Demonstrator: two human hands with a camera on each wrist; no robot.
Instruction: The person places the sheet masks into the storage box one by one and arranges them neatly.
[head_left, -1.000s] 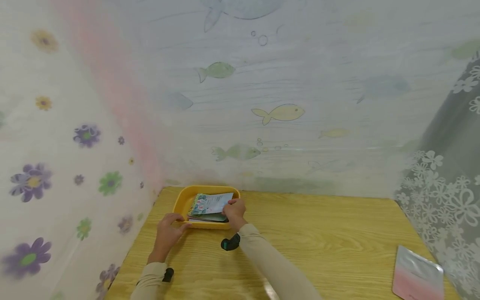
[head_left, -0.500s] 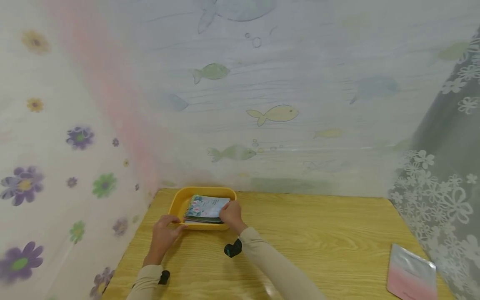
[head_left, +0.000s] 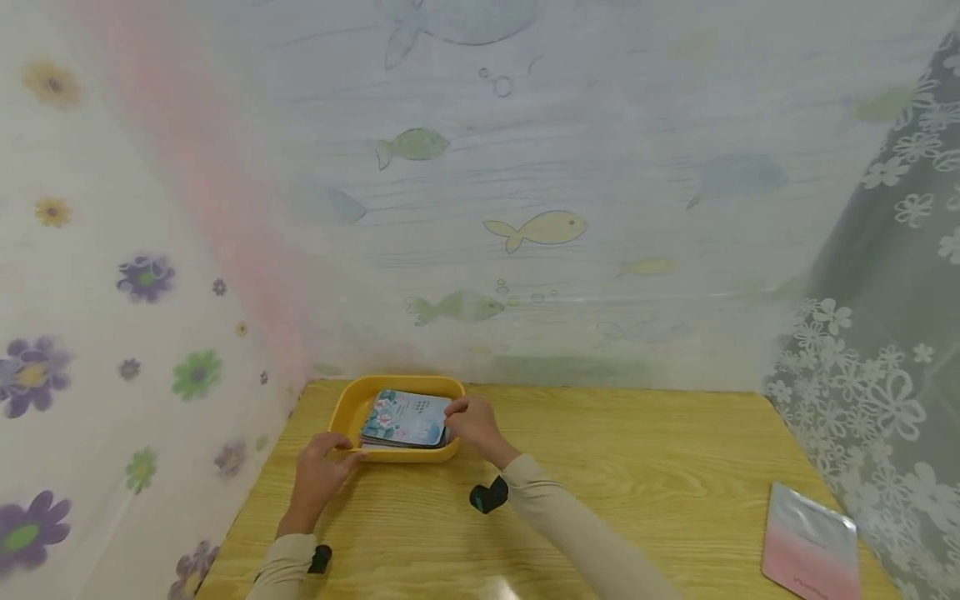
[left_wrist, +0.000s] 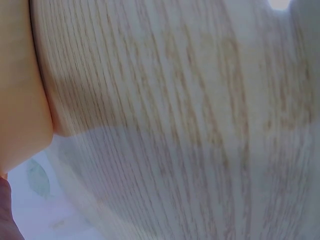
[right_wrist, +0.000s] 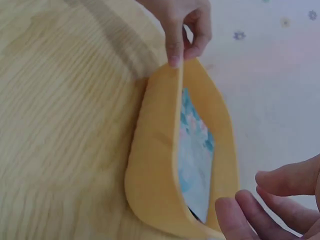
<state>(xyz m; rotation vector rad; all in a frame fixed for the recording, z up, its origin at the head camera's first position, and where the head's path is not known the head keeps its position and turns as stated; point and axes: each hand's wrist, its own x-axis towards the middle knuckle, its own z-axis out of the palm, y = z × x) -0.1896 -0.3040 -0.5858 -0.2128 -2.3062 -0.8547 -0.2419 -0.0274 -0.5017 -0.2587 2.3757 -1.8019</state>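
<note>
A yellow plastic tray (head_left: 408, 456) stands at the table's far left. Inside lies a stack of flat pieces, topped by a light-blue floral one (head_left: 408, 418) with printed text; whether it is a card or a packet I cannot tell. My left hand (head_left: 315, 479) pinches the tray's near-left rim between thumb and fingers, as the right wrist view confirms. Over the tray's right end hovers my right hand (head_left: 476, 425). In the right wrist view, its fingers (right_wrist: 260, 220) and thumb are apart with nothing between them. The left wrist view shows mostly table and the tray's outer wall (left_wrist: 22, 90).
A silver-and-pink foil pouch (head_left: 812, 542) lies at the right of the wood-grain table (head_left: 615, 467). Behind the tray rises a wall sheet (head_left: 555, 317) with printed fish. A flowered sheet (head_left: 150, 400) borders the left side.
The light-blue floral piece, earlier tilted in my right hand, now lies flat on the stack. My right hand has let go and drawn back slightly. The left hand stays on the rim.
</note>
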